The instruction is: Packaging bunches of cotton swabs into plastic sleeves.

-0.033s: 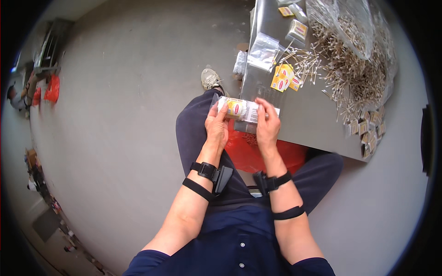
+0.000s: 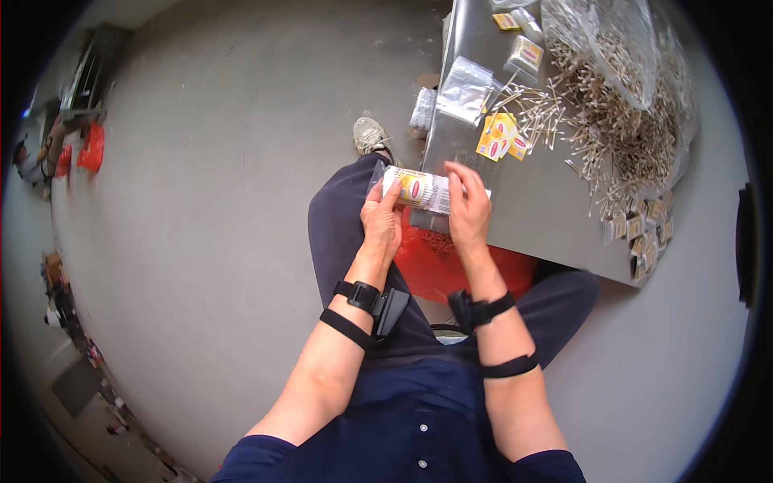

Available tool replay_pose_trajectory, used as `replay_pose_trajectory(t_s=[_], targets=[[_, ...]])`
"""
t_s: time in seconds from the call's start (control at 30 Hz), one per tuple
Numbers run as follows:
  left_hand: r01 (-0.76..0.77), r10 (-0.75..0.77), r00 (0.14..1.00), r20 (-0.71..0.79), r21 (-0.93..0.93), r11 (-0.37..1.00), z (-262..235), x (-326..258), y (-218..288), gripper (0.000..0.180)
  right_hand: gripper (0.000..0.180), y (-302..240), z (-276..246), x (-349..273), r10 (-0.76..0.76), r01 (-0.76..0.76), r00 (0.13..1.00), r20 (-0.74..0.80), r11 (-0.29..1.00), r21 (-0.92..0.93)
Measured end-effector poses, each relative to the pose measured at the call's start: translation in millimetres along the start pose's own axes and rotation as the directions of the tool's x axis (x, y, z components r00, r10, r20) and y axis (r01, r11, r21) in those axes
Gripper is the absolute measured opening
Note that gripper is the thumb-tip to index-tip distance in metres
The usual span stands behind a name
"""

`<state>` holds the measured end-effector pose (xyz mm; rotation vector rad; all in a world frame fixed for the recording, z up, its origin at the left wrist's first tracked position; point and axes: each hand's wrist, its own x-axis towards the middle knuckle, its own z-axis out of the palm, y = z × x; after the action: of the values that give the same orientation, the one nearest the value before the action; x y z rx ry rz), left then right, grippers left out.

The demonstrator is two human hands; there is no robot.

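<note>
A clear plastic bag of cotton swabs [image 2: 415, 189] with a yellow-and-white card inside lies level between my hands, over my lap by the table's near corner. My left hand [image 2: 382, 219] grips its left end, thumb on top and fingers underneath. At the bag's right end, my right hand [image 2: 469, 205] is closed on the clear plastic, its fingers bent over the edge and partly hiding it. Just beyond on the table are yellow cards [image 2: 495, 138], loose cotton swabs [image 2: 541, 113] and a stack of flat clear bags [image 2: 465, 90].
A large heap of cotton swabs [image 2: 624, 121] spills from a clear sack on the grey table [image 2: 555, 217]. Filled packs [image 2: 642, 233] pile at its right edge; another filled pack [image 2: 525, 56] lies farther back. Red plastic [image 2: 443, 270] hangs below. A person [image 2: 34, 165] is far left.
My right fingers have lifted and shifted slightly left along the bag's right end. My left hand keeps its hold. The whole view has moved a little.
</note>
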<state>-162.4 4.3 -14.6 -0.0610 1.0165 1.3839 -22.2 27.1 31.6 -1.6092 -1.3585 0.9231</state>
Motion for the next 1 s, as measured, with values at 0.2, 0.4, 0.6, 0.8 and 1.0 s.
replay_pose_trajectory(t_s=[0.2, 0.4, 0.6, 0.8, 1.0], targets=[[-0.009, 0.009, 1.000, 0.012, -0.037, 0.999, -1, -2, -16, 0.037, 0.037, -15, 33, 68, -0.003, 0.116, 0.766, 0.643, 0.984, -0.135], [-0.130, 0.132, 0.985, -0.115, 0.029, 0.991, 19, -23, -6, 0.031, 0.044, -9, 31, 88, 0.058, 0.195, 0.606, 0.793, 0.956, -0.219], [-0.126, 0.147, 0.981, -0.130, 0.158, 0.979, -1, -23, -11, 0.032, 0.041, -8, 29, 93, 0.071, 0.102, 0.541, 0.838, 0.984, -0.149], [-0.070, 0.097, 0.992, -0.085, 0.281, 0.957, -6, -23, -12, 0.032, 0.040, -22, 34, 95, 0.131, 0.290, 0.491, 0.861, 0.908, -0.304], [-0.227, 0.272, 0.950, -0.154, 0.259, 0.939, 1, -24, -5, 0.030, 0.039, -10, 28, 106, 0.114, 0.384, 0.431, 0.895, 0.875, -0.296]])
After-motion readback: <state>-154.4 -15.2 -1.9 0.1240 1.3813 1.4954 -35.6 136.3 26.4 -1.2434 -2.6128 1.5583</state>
